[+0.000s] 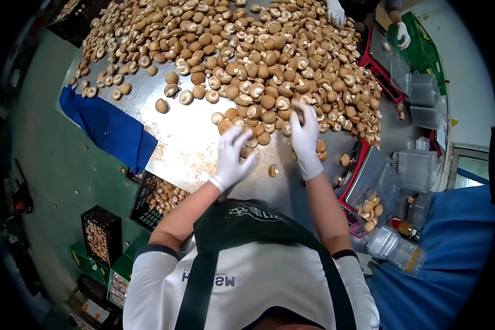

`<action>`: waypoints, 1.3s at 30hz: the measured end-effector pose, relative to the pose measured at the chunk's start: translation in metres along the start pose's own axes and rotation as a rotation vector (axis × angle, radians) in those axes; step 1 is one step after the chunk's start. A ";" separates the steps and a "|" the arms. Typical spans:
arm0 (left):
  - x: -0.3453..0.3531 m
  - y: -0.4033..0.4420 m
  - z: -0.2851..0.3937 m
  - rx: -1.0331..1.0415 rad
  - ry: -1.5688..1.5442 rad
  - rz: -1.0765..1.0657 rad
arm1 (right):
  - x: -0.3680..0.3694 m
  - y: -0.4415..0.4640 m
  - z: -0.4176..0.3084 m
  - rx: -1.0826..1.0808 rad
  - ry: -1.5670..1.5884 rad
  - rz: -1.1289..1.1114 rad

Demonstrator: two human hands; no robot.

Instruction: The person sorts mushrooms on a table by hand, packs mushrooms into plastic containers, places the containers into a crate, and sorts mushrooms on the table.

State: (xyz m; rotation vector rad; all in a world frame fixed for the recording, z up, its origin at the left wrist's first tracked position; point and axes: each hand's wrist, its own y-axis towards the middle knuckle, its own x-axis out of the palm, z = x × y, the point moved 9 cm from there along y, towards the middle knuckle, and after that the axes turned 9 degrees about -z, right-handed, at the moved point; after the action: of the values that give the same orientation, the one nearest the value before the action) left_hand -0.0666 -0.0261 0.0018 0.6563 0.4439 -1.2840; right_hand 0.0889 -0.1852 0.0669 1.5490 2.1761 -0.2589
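Observation:
My left hand (234, 158), in a white glove, reaches over the near edge of a large heap of brown shiitake mushrooms (268, 102). Its fingers are spread and bent beside a few mushrooms, and I see none held. To its right, my white-gloved right hand (306, 136) lies against the heap with fingers stretched out and the thumb apart. Motion blurs its fingertips, which touch or nearly touch mushrooms. A single mushroom (273, 170) rests on the metal table (173, 140) between my wrists.
A red scale (353, 181) stands at right, beside a clear tray of mushrooms (370, 212) and stacked clear plastic boxes (415, 168). Blue cloth (107, 129) hangs over the left edge. A black crate of mushrooms (162, 197) sits below. Another person's gloved hand (403, 36) shows at upper right.

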 end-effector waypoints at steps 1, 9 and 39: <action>-0.008 0.014 -0.004 0.003 0.022 0.086 | 0.005 0.016 -0.015 -0.157 -0.207 -0.004; 0.005 0.027 -0.016 -0.069 0.257 -0.138 | 0.053 -0.023 0.030 -0.115 -0.531 -0.182; 0.017 -0.016 0.006 -0.022 0.083 -0.311 | -0.090 -0.254 0.086 0.310 -0.366 0.127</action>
State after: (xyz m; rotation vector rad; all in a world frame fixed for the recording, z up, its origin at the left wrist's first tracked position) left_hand -0.0782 -0.0447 -0.0072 0.6397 0.6461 -1.5461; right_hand -0.1023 -0.3848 0.0055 1.6396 1.8070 -0.8023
